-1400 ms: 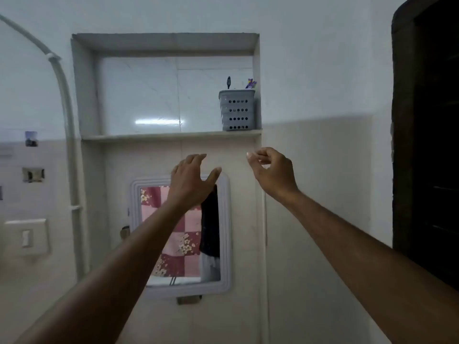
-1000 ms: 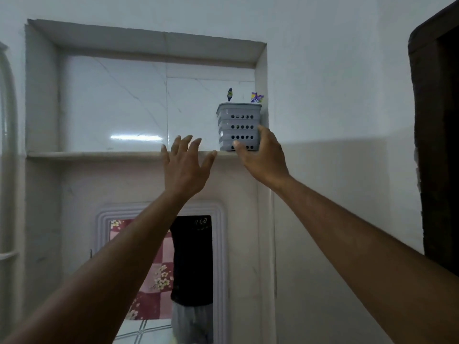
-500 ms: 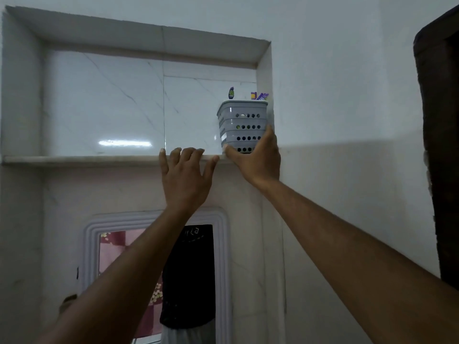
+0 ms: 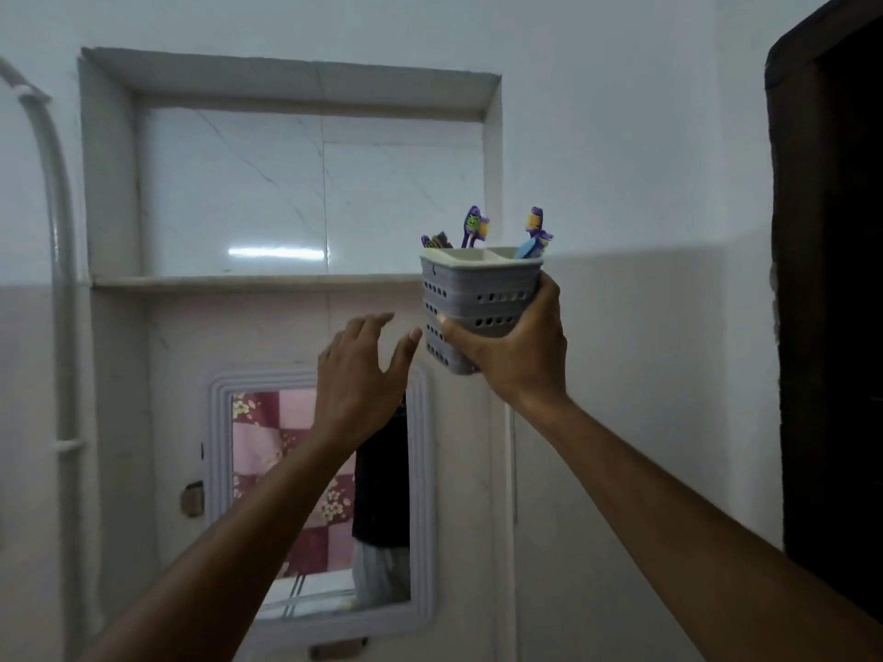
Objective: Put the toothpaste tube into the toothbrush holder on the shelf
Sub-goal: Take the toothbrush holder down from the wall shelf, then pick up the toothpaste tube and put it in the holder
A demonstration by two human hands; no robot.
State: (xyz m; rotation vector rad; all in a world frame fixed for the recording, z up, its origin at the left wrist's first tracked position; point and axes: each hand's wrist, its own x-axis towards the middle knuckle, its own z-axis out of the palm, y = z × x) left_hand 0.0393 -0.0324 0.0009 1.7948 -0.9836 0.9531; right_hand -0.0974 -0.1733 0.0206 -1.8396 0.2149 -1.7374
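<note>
Centrally, right of the frame's middle, a grey perforated toothbrush holder point(image 4: 480, 298) is shown gripped from below and behind by the right hand point(image 4: 518, 355), whose fingers point(image 4: 456, 333) are clamped on its lower walls. The holder is held in the air, slightly tilted, in front of the right end of the shelf point(image 4: 248, 281) and apart from it. Its pale rim is seen divided into compartments, from which several purple toothbrushes point(image 4: 474, 226) protrude upward. A toothpaste tube cannot be made out with certainty among these contents. The left hand point(image 4: 360, 379) is raised just left of the holder, its fingers spread apart and empty, the thumb tip lying near the holder's left wall without clear contact. The shelf forms the floor of a recessed wall niche point(image 4: 306, 183) in the upper centre of the frame. Below it, in the lower centre, a white-framed mirror point(image 4: 320, 499) is mounted on the wall. A white pipe point(image 4: 64, 289) is seen running down the left edge, and a dark door frame point(image 4: 826, 279) occupies the right edge.
</note>
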